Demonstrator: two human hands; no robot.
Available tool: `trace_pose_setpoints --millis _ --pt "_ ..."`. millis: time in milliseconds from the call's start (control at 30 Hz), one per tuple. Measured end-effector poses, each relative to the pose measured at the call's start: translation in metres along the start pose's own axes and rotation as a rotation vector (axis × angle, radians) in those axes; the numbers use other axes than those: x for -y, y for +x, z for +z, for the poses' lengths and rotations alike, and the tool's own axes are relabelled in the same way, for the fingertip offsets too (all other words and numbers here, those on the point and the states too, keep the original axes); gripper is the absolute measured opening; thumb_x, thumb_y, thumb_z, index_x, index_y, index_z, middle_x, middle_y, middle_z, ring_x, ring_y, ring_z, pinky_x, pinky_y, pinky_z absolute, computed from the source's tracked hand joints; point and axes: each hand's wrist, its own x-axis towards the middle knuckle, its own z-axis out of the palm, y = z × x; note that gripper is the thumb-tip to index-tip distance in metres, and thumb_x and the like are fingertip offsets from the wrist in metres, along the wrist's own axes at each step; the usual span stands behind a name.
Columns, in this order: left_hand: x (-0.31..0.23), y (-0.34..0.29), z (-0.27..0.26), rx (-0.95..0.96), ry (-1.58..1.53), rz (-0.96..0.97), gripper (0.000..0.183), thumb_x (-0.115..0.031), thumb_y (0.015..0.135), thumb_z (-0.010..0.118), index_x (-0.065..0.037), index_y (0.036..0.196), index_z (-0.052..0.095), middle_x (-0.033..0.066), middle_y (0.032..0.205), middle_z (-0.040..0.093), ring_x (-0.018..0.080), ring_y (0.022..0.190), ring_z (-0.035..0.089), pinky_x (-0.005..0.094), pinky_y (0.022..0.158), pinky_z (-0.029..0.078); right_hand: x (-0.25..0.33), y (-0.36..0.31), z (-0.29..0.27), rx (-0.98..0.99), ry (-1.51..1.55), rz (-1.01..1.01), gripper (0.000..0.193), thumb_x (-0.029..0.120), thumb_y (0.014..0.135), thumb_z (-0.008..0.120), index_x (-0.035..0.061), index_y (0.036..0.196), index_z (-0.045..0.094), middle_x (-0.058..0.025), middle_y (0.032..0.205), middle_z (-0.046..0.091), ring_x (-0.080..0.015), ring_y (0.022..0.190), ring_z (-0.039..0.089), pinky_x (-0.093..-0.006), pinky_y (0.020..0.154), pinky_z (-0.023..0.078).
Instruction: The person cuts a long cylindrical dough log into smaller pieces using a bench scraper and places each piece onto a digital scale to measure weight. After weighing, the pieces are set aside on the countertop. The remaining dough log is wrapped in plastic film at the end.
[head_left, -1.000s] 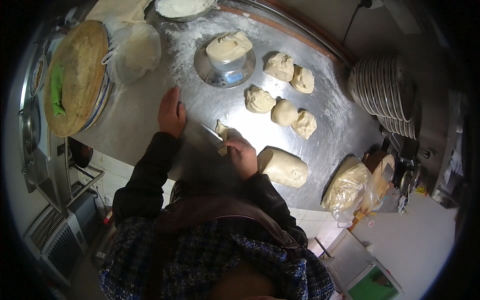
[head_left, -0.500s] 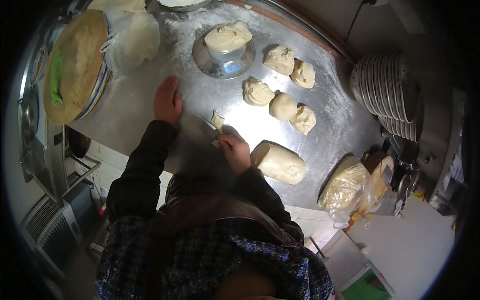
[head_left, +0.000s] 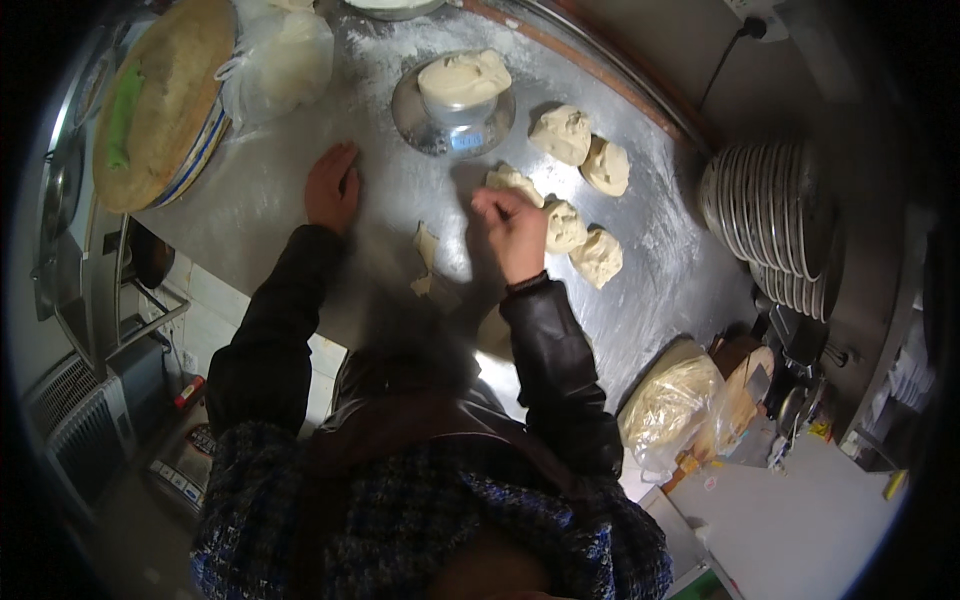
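A floury steel table (head_left: pixel 665 260) fills the middle of the frame. Across it from the bottom come two dark, shiny sleeves (head_left: pixel 560 345). Upper left sits a round, worn wooden board (head_left: pixel 175 90); at right, ribbed plates (head_left: pixel 770 215) stand packed; lower right, a crinkled plastic bag (head_left: pixel 665 405) bulges. Left of centre, the left hand (head_left: pixel 332 190) rests empty, thumb spread from straight fingers. The right hand (head_left: pixel 517 235), fingers curled, partly hides two of five rough lumps (head_left: pixel 605 165) right of centre; whether it pinches anything, I can't tell. Upper centre, a scale (head_left: pixel 455 135) bears smooth dough (head_left: pixel 465 78). Between the hands lies a thin, ragged scrap (head_left: pixel 426 245).
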Motion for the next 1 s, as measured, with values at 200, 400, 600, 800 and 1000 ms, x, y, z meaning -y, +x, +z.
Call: trace_pose_setpoints --millis 200,400,600,800,1000 --pt "-0.063 0.091 0.039 -0.097 -0.399 -0.137 0.059 -0.013 0.091 0.068 -0.004 0.145 0.048 0.0155 0.144 0.056 0.0278 0.134 0.052 0.0368 0.11 0.04 0.028 0.149 0.001 -0.046 -0.25 -0.42 0.018 0.012 0.083 0.073 0.0033 0.098 0.075 -0.016 0.089 0.068 -0.0328 0.084 0.065 -0.0394 0.077 0.053" --pt "-0.104 0.156 0.07 0.009 -0.55 -0.292 0.084 -0.008 0.086 0.074 -0.007 0.157 0.029 0.0176 0.145 0.055 0.0272 0.133 0.053 0.0335 0.107 0.043 0.031 0.216 0.041 0.193 -0.7 -0.473 0.019 0.017 0.079 0.069 0.0036 0.091 0.075 -0.0194 0.091 0.066 -0.0382 0.088 0.066 -0.0448 0.077 0.055" --pt "-0.098 0.163 0.102 -0.21 -0.58 -0.276 0.028 -0.005 0.086 0.07 -0.003 0.113 0.072 0.0117 0.107 0.075 0.0232 0.099 0.069 0.0321 0.086 0.052 0.029 0.214 0.036 0.16 -0.706 -0.436 0.015 0.019 0.077 0.068 0.0067 0.081 0.074 -0.0144 0.082 0.068 -0.0358 0.084 0.067 -0.0449 0.074 0.054" --pt "-0.084 0.162 0.107 -0.148 -0.596 -0.126 0.026 -0.001 0.089 0.066 0.002 0.114 0.071 0.0087 0.119 0.072 0.0221 0.118 0.062 0.0342 0.096 0.05 0.047 0.183 0.028 0.151 -0.391 -0.329 0.013 0.012 0.082 0.072 0.0067 0.094 0.076 -0.0139 0.083 0.073 -0.0254 0.075 0.069 -0.0338 0.069 0.053" --pt "-0.087 0.155 0.077 -0.049 -0.997 -0.233 0.055 -0.019 0.09 0.07 -0.003 0.14 0.054 0.0159 0.145 0.054 0.0271 0.138 0.046 0.0362 0.113 0.037 0.027 0.085 0.007 0.285 0.4 0.014 0.017 0.005 0.091 0.071 -0.0016 0.107 0.074 -0.0028 0.09 0.073 -0.0078 0.073 0.061 -0.0217 0.068 0.049"
